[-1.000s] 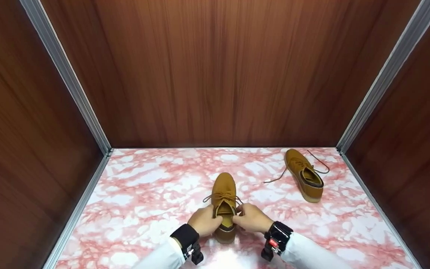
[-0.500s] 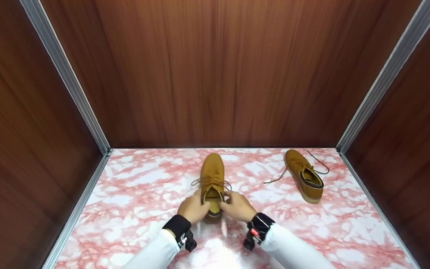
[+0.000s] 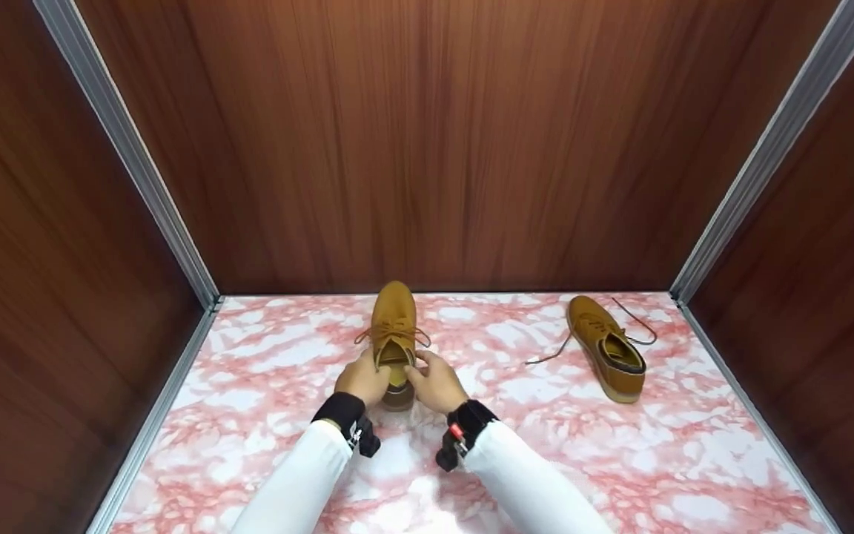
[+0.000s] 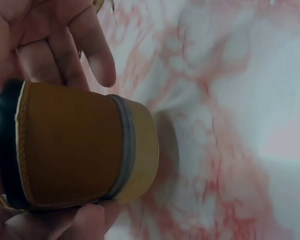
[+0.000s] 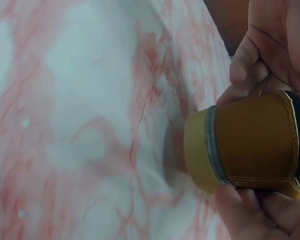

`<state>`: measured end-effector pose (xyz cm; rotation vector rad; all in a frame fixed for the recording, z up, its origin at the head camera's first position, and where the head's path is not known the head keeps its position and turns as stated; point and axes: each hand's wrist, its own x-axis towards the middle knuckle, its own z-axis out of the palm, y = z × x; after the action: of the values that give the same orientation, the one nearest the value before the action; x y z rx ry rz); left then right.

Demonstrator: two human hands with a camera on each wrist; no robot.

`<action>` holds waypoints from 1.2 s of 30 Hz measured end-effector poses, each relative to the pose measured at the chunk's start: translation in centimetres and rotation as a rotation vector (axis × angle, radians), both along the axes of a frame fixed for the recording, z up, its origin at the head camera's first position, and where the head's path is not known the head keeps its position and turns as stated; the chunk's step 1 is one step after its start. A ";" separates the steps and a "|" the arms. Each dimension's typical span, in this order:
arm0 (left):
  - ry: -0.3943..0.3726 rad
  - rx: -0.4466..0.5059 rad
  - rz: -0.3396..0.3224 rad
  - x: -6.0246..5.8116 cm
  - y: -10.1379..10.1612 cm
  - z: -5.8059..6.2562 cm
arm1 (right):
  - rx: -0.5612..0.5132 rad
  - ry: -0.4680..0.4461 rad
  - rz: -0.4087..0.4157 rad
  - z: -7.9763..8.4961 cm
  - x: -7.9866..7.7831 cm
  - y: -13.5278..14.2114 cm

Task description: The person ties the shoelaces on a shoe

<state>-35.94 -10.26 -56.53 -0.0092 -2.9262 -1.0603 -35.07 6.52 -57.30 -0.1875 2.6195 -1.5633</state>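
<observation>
A tan lace-up shoe, its laces tied in a bow, points toward the back wall with both hands on it. My left hand grips the left side of its opening, thumb at the inner edge. On the opposite side my right hand holds the collar in the same way. In the left wrist view the brown heel and pale ridged sole show between fingers of both hands, the sole close over the marbled surface with a shadow beside it. The right wrist view shows the shoe's heel from behind.
A second tan shoe stands at the back right, its lace ends untied and spread to both sides. Wood-grain panels close off the back and sides. Grey metal rails run along the corners of the red-and-white marbled surface.
Both hands have carried the bow-tied shoe forward and to the left, so its toe now overlaps the foot of the back wall. The second shoe has stayed in place.
</observation>
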 end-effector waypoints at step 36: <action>0.043 0.093 0.066 -2.8 -0.2 -2.3 | -0.231 -0.178 0.121 -2.2 -0.8 -0.2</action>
<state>-38.79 -10.43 -58.81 0.0653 -2.8149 -1.1702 -35.91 6.32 -59.47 -0.2065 2.2493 -1.7490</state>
